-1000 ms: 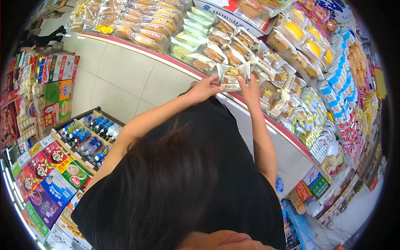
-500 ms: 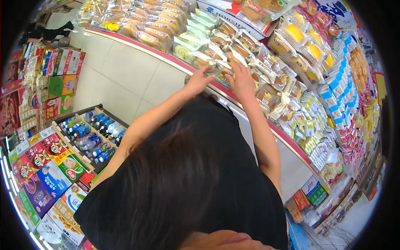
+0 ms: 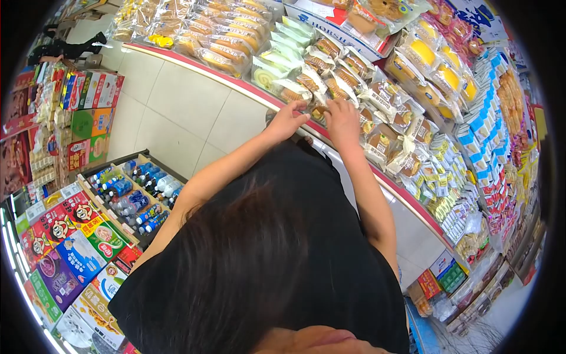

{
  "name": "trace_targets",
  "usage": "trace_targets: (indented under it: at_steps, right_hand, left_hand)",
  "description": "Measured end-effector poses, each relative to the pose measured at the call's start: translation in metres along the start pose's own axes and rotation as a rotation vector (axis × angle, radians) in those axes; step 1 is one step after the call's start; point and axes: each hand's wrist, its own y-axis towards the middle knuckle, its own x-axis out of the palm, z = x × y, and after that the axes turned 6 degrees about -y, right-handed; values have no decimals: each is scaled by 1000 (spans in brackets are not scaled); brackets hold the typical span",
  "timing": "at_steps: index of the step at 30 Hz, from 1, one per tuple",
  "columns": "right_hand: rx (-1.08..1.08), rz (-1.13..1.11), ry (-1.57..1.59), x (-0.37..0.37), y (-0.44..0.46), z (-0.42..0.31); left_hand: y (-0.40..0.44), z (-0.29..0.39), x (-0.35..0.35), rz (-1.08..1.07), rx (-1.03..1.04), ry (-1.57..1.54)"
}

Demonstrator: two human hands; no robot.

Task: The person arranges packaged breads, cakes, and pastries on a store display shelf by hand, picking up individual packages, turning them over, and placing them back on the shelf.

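Observation:
At the front edge of the display, a clear-wrapped brown cake point(image 3: 319, 112) sits between my two hands. My left hand point(image 3: 288, 121) is at its left side, with fingers bent and closed toward the wrapper. My right hand point(image 3: 343, 125) holds the right side with curled fingers, which partly cover the pack. Just beyond are more wrapped brown cakes point(image 3: 338, 86) in slanting rows. To their left stand pale green wrapped rolls point(image 3: 266, 75). Packs with white printed labels point(image 3: 377, 143) lie right of my right hand.
A red-and-white shelf edge point(image 3: 236, 87) runs in front of me. Long wrapped buns point(image 3: 227, 47) and yellow-topped cakes point(image 3: 445, 76) fill the display farther off. A crate of bottled drinks point(image 3: 132, 192) and stacked cartons point(image 3: 73, 256) stand on the left.
My right hand has drawn slightly back toward the shelf edge, and its fingers curl more. My left hand has shifted slightly right, closer to it. The view has shifted a little.

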Motion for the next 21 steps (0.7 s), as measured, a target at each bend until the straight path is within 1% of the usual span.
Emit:
trace_targets:
  at_steps: [1,2,5,7,9,13,15,16,17,19,20,21]
  right_hand:
    - [-64,21,11,4,0,1]
    - [-65,27,11,6,1,4]
    - [-55,24,107,1,0,8]
    - [-54,153,150,-10,2,9]
    - [-39,175,200,-20,2,9]
    - [7,188,270,-31,-12,17]
    - [26,163,299,-31,-22,24]
    - [42,132,320,-30,-28,27]
    - [43,135,321,-29,-34,29]
    - [33,149,319,-27,-45,31]
    - [34,153,321,-25,-50,30]
    - [31,173,308,-23,-55,30]
  left_hand:
    - [0,2,1,-2,3,1]
    - [0,4,2,-22,-12,10]
    - [2,12,4,-68,-25,33]
    - [4,13,3,-98,-19,46]
    - [6,14,-1,-178,27,127]
    - [8,32,-22,-248,26,48]
    - [14,42,-36,-35,261,280]
    - [13,55,-40,133,327,413]
    - [21,54,-50,132,329,416]
    - [44,47,-73,294,775,823]
    - [50,42,-80,292,778,827]
    - [54,42,-84,257,701,888]
